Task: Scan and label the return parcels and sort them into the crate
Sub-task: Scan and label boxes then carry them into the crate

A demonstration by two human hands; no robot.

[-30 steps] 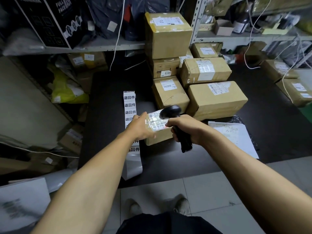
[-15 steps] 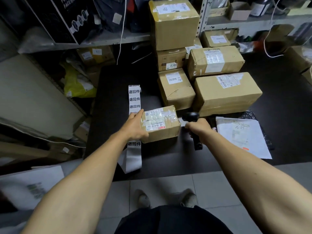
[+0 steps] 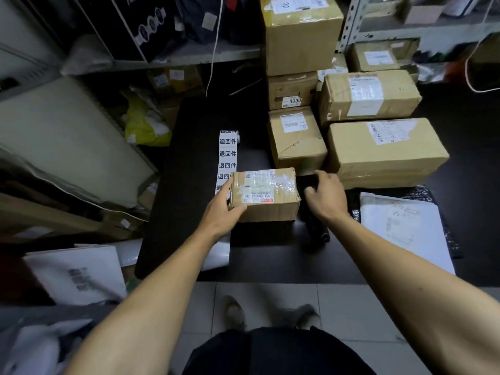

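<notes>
The parcel [image 3: 263,194] sits on the near part of the black table [image 3: 189,185], just right of the label strip [image 3: 227,158]. The left hand [image 3: 221,212] grips its left end, thumb on the near face. The right hand [image 3: 324,197] rests loosely curled over the scanner [image 3: 315,223] lying right of the parcel; whether it actually grips it, I cannot tell. Judged next: labelling. Pin the parcel, peel one label cleanly, and press it flat, clear of the barcode.
</notes>
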